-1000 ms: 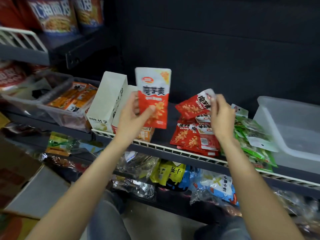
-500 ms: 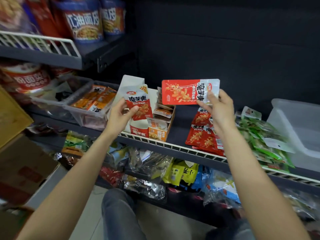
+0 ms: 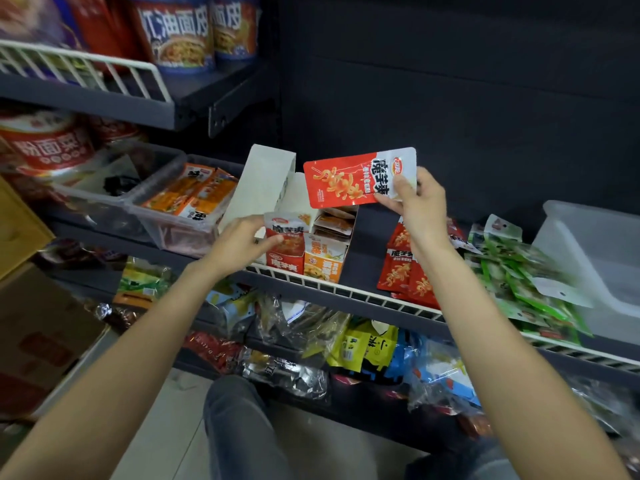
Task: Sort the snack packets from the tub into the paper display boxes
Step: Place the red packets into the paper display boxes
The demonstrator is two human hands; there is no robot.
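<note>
- Right hand pinching red packet by its white end, held sideways above orange box.
- Left hand gripping second packet, standing upright in red box at shelf edge.
- Loose red pile and green pile lying right of boxes, beside clear tub.

Blue noodle tubs up on the top shelf behind a white wire rail, red bowls at left, cardboard cartons on the floor, mixed bagged snacks crowding the bottom shelf, grey tiled floor
</note>
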